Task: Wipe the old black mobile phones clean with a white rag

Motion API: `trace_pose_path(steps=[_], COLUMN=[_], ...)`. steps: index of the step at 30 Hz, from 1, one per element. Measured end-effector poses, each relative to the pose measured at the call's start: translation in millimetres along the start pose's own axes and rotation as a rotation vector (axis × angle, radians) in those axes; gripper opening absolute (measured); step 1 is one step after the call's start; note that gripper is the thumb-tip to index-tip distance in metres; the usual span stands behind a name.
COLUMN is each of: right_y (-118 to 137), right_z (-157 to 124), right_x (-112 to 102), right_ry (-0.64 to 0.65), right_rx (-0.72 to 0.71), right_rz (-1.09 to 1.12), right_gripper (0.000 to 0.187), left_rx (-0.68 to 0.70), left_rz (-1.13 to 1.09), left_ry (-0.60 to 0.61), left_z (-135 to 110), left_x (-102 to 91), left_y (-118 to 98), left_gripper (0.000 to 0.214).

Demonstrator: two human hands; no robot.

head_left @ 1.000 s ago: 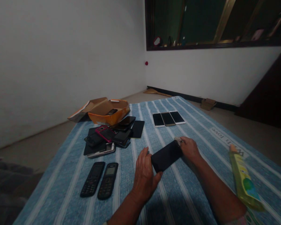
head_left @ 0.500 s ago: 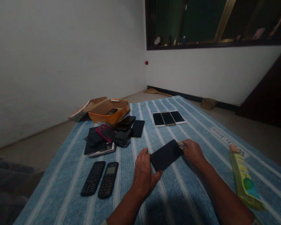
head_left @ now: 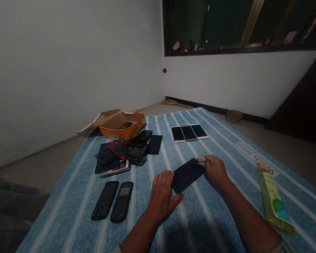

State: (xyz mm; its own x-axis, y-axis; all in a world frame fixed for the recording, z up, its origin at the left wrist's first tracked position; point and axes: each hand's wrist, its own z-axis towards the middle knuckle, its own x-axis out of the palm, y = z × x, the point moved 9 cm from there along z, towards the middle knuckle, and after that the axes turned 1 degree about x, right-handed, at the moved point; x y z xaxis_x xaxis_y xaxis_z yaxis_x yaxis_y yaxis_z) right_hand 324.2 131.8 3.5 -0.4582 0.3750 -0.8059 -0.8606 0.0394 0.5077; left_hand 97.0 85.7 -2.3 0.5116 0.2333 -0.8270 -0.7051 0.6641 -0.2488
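Smartphone [head_left: 187, 176]: rectangular slab; left grip [head_left: 162, 191] half-spread, holding its end; right grip [head_left: 216, 169] pinching crumpled wad [head_left: 201, 161]

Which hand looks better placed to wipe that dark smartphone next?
Probably the right hand: it pinches the pale crumpled wad at one end of the dark smartphone, while the left hand holds the other end.

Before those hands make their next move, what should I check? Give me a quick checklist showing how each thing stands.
1. Left hand on the black phone: ok, at its left end.
2. Right hand has the pale wad: ok, pinched at the phone's far right end.
3. Phone surface free of smudges: cannot tell, too dark.
4. Two keypad phones clear of the left arm: ok.
5. Piled phones laid out separately: not ok, they overlap.
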Motion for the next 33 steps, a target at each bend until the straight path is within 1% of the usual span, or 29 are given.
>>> trace_pose_path(steps=[4,8,11,13,15,17,21,23,25,26,28,31,33], right_y=[5.4,13.4,19.5,27.0,40.0,58.2,101.8,122.6,134.1,135.3,128.4,102.3,83.6], right_z=[-2.2,-5.6,-8.9,-12.6,-19.1,-29.5,-60.5,-77.3,-87.0,-88.1,-82.3,-61.9,-49.3], right_x=[2.4,4.6,5.6,6.1,5.9,4.1,-3.3,-6.6,-9.3,-10.5,-12.6,-17.5,-23.2], right_ry=[-0.005,-0.013,-0.017,-0.020,-0.038,-0.077,-0.177,-0.217,-0.242,-0.251,-0.268,-0.320,-0.380], right_rx=[-0.041,-0.093,-0.126,-0.175,-0.263,-0.372,-0.570,-0.667,-0.723,-0.734,-0.722,-0.649,-0.589], right_rz=[-0.004,-0.018,-0.034,-0.066,-0.124,-0.149,-0.040,0.023,0.068,0.079,0.070,0.000,-0.038], right_gripper=[0.040,0.039,0.037,0.035,0.031,0.029,0.025,0.023,0.023,0.023,0.023,0.021,0.024], left_rx=[0.039,0.063,0.050,0.032,0.010,-0.022,-0.106,-0.138,-0.156,-0.162,-0.177,-0.196,-0.198], left_rz=[0.003,-0.009,-0.020,-0.025,-0.032,-0.043,-0.048,-0.059,-0.082,-0.090,-0.093,-0.077,-0.072], left_ry=[0.015,0.041,0.049,0.053,0.062,0.085,0.170,0.203,0.222,0.228,0.240,0.246,0.244], left_z=[2.0,4.7,6.0,6.9,8.7,11.5,18.0,19.9,20.8,21.1,21.2,21.4,21.7], left_x=[-2.2,-4.2,-6.2,-7.9,-9.8,-11.2,-10.8,-10.1,-9.5,-9.2,-8.4,-7.9,-8.1], left_y=[-3.5,-6.5,-6.9,-7.0,-7.4,-7.3,-4.2,-2.3,-0.9,-0.2,1.4,3.7,4.3], left_gripper=[0.056,0.051,0.049,0.047,0.045,0.040,0.023,0.020,0.022,0.023,0.026,0.030,0.032])
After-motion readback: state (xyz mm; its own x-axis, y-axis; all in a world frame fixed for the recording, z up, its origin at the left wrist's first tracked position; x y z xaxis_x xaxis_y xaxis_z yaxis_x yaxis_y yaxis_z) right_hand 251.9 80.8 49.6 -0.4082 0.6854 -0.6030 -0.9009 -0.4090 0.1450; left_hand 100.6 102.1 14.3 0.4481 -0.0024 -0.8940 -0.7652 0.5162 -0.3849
